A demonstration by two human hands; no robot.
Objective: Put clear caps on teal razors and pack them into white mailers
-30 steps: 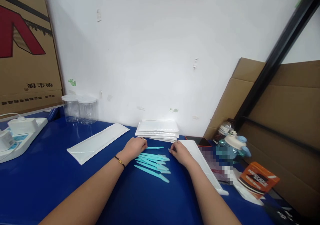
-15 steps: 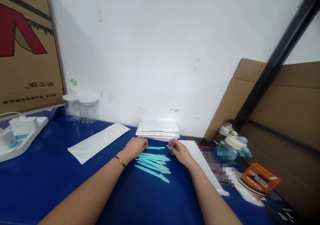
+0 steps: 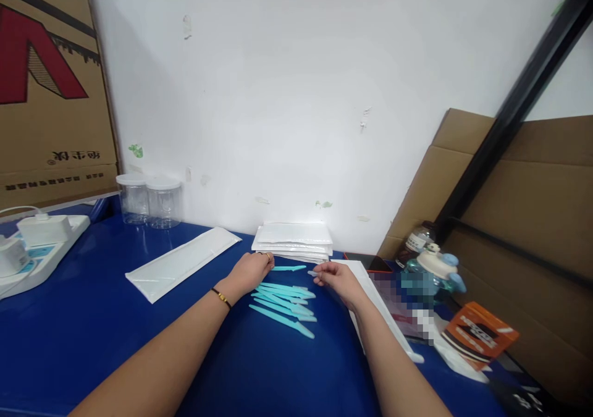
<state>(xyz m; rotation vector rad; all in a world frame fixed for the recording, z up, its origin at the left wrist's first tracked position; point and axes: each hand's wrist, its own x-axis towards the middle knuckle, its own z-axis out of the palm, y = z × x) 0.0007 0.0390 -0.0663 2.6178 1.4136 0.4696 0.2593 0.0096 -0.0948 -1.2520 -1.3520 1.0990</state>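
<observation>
My left hand (image 3: 252,270) is closed on the handle end of a turquoise eyebrow razor (image 3: 290,268), whose blade end points right. Across a small gap, my right hand (image 3: 336,278) pinches a small translucent cap (image 3: 312,273) between thumb and fingers. Cap and razor are apart. Several more turquoise eyebrow razors (image 3: 280,306) lie in a loose pile on the blue table (image 3: 278,374), just below the hands, blade ends to the right.
White padded mailers (image 3: 294,235) are stacked against the wall. One long mailer (image 3: 185,262) lies left, another (image 3: 393,324) under my right forearm. A phone (image 3: 368,262), a teal bottle (image 3: 428,272) and an orange box (image 3: 482,335) stand right; clear jars (image 3: 163,204) and a power strip (image 3: 50,256) left.
The razor in my left hand has tilted, its blade end rising slightly. My right hand has turned a little, and the cap now points left toward the razor.
</observation>
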